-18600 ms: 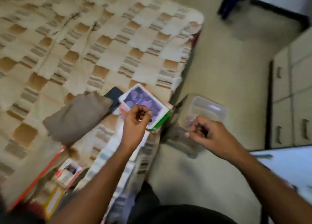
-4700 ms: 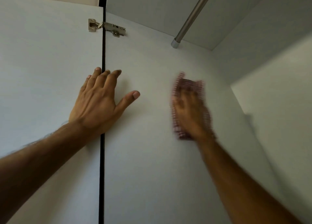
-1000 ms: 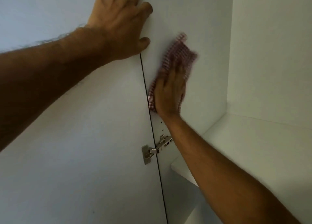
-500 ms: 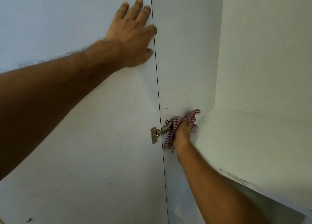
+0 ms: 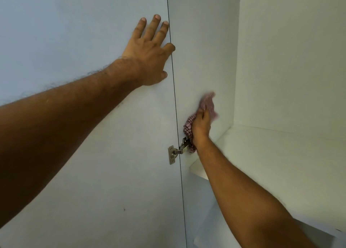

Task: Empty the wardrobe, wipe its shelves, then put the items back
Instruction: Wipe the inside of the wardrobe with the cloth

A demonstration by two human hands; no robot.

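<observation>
- Our right hand (image 5: 201, 128) covers most of the checked cloth (image 5: 208, 105); its top end is motion-blurred, so we can't tell the weave there.
- Hinge (image 5: 177, 151) is partly hidden behind cloth and wrist.
- Both forearms are cut off by the frame edges.
- Left hand (image 5: 149, 53): flat on the open door (image 5: 74, 42), fingers straight and spread, index tip across the door/side-panel seam.
- Right hand: fingers curled over the cloth, pressing it to the wardrobe side panel (image 5: 202, 42), just above the hinge.
- Shelf (image 5: 280, 163) runs right of the right arm, bare; its front edge passes under the forearm. Back wall meets the side panel at 1 corner.
</observation>
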